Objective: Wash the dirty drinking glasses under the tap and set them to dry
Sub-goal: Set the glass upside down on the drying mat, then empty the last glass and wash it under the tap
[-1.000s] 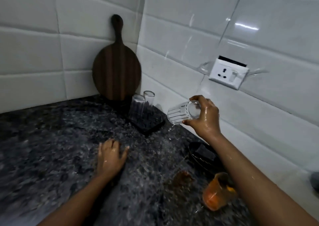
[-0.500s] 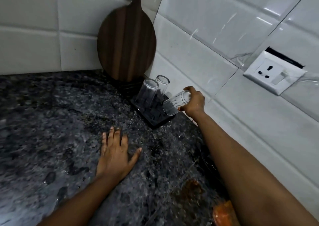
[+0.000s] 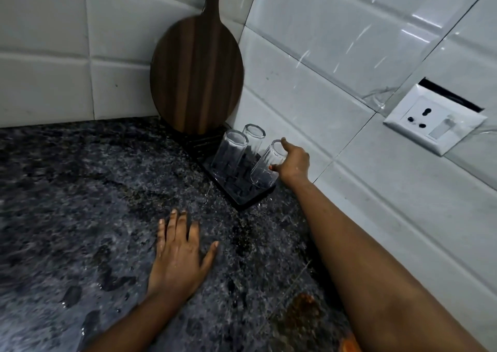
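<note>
A black drying tray (image 3: 243, 202) sits in the counter's back corner. Two clear glasses stand upside down on it: one (image 3: 228, 154) in front, one (image 3: 254, 139) behind by the wall. A third clear glass (image 3: 265, 167) is upside down and tilted, its mouth down on the tray's near right part. My right hand (image 3: 293, 162) grips that glass from the right, thumb low on its side and a finger over its base. Palm down, my left hand (image 3: 178, 255) lies flat on the wet counter, fingers apart, holding nothing.
A round dark wooden board (image 3: 196, 75) leans in the tiled corner behind the tray. A white wall socket (image 3: 434, 122) is at the right. The dark speckled granite counter (image 3: 80, 204) is wet. A rusty stain (image 3: 304, 310) and an orange object (image 3: 349, 345) lie near the bottom edge.
My right hand carried the glass from mid-air to the tray and turned it mouth down beside the other two. The view moved closer to the corner. My left hand stayed flat.
</note>
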The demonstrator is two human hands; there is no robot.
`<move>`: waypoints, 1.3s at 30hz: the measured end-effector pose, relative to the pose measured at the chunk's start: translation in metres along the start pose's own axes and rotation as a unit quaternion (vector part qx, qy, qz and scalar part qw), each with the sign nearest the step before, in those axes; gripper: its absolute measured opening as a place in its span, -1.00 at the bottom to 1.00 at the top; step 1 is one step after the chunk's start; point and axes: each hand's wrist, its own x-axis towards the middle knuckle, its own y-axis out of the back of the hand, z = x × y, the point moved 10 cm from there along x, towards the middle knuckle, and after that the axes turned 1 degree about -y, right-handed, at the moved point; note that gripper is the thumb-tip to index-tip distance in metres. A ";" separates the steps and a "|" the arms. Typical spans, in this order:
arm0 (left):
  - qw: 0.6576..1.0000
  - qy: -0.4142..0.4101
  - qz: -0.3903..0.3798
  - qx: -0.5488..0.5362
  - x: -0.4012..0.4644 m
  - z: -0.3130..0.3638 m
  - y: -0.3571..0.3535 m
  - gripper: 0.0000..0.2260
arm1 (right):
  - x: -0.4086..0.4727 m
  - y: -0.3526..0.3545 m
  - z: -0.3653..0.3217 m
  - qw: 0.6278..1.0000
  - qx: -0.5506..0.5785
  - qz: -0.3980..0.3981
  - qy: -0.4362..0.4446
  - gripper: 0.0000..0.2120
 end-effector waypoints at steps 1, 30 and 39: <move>1.000 0.000 0.001 -0.002 0.000 0.000 0.000 -0.26 | -0.001 0.000 -0.002 1.000 -0.004 0.017 0.007 -0.36; 0.893 -0.170 -0.276 -0.313 -0.113 0.245 -0.040 0.09 | -0.379 0.245 0.244 0.960 0.128 0.183 -0.168 -0.89; 0.936 -0.110 -0.142 -0.303 -0.133 0.291 -0.028 -0.40 | -0.464 0.224 0.305 0.952 0.161 0.117 -0.234 -0.77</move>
